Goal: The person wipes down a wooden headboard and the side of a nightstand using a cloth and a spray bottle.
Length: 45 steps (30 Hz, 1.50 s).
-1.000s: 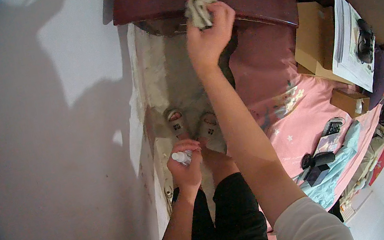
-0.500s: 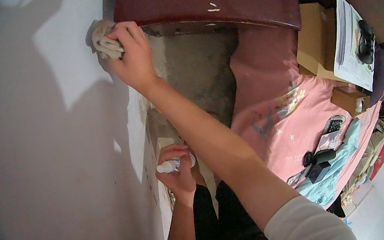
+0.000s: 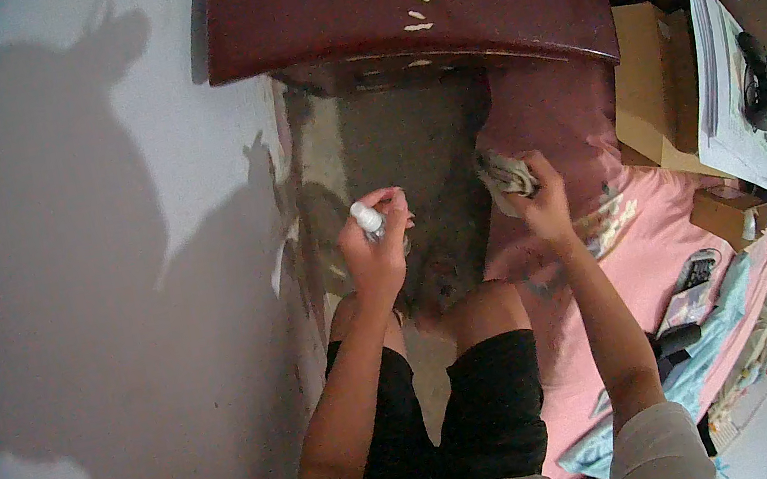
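My left hand is closed around a small clear bottle with a white top, held above the gap between the wall and the bed. Fingers hide most of the bottle's body. In my right hand is a crumpled, greyish cloth, gripped over the edge of the pink bedding. The two hands are apart, and neither touches the white wall on the left.
A dark red wooden furniture top with pale worn patches lies ahead. Right of it are a cardboard box, papers and a small brown box. Grey floor shows between wall and bed.
My right hand has come away from the wall with the cloth and swung right, over the bed's edge. My left hand has risen forward and slightly right, still holding the bottle.
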Available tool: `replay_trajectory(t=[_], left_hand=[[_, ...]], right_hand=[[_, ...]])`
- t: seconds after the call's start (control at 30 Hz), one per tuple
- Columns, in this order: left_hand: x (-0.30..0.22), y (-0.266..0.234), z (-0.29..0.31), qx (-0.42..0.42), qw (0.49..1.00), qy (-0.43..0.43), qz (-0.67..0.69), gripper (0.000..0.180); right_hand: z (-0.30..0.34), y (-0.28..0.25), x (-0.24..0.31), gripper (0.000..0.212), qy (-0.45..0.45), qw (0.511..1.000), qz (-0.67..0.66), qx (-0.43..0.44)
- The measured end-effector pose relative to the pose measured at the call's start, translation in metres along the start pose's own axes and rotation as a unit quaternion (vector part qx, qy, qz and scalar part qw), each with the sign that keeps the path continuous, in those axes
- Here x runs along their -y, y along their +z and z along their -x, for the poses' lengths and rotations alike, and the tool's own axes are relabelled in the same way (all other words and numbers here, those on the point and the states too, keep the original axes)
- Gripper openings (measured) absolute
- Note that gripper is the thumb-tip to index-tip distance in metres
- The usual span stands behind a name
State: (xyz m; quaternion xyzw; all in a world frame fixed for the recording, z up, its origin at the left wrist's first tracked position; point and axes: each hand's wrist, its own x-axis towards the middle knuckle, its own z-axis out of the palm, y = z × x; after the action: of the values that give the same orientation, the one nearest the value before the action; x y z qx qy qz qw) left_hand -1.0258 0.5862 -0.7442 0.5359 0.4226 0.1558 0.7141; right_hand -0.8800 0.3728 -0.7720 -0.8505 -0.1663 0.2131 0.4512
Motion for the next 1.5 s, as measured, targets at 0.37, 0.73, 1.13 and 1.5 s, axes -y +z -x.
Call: replay_trajectory(t=[0.37, 0.73, 1.13, 1.5], left_hand=[[0.062, 0.049, -0.075, 0.150, 0.974, 0.168, -0.020, 0.027], [0.107, 0.069, -0.077, 0.122, 0.924, 0.361, 0.028, 0.048], [0.241, 0.070, -0.132, -0.054, 0.986, 0.139, -0.069, 0.059], [0.286, 0.108, -0.212, -0.064, 0.936, 0.331, -0.099, 0.060]], right_hand=[[-0.015, -0.041, -0.061, 0.037, -0.064, 0.996, -0.053, -0.044], [0.024, -0.059, -0.052, 0.038, -0.083, 0.975, -0.132, -0.157], [0.039, -0.065, -0.070, 0.044, -0.081, 0.961, -0.191, -0.181], [0.041, -0.064, -0.068, 0.050, -0.079, 0.967, -0.174, -0.168]])
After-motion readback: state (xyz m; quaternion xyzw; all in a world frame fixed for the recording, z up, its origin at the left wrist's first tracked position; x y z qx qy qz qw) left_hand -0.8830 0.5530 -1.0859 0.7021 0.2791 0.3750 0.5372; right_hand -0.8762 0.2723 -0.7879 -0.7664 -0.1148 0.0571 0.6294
